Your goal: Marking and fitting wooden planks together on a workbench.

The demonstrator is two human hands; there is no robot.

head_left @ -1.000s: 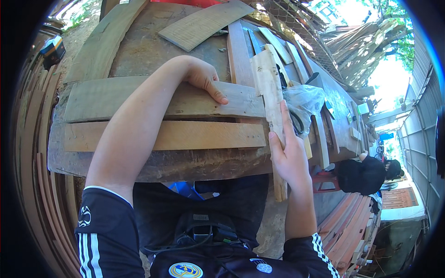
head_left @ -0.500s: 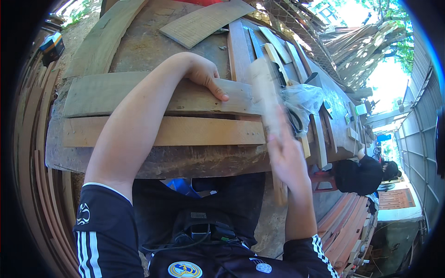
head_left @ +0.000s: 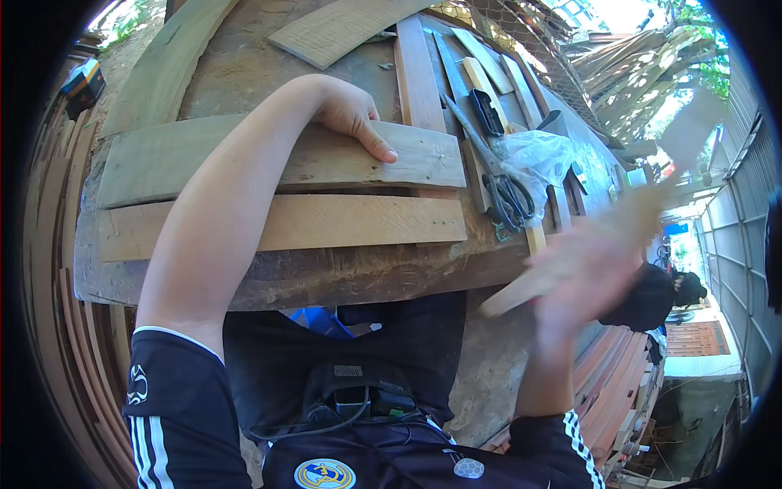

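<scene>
My left hand (head_left: 350, 118) lies over a weathered grey-brown board (head_left: 428, 155). Its thumb presses on the board's face, while the other fingers go out of sight at the far edge. Nearer me, a lighter tan board (head_left: 366, 222) runs alongside it, close to the bench's front edge. Out to the right, off the bench, my right hand (head_left: 590, 273) is closed around a long wooden-handled tool (head_left: 517, 295). Motion smears its broad, pale far end, so its exact kind is unclear.
Black-handled scissors (head_left: 511, 200), a clear plastic bag (head_left: 538, 159) and several wood strips lie on the bench's right side. Another loose board (head_left: 342, 37) rests at the back. A person in black (head_left: 643, 300) is beyond my right hand. Stacked planks (head_left: 607, 383) stand at lower right.
My right hand has swung the tool outward to the right, away from the boards' right end. The scissors now show fully. My left hand keeps its place on the grey-brown board.
</scene>
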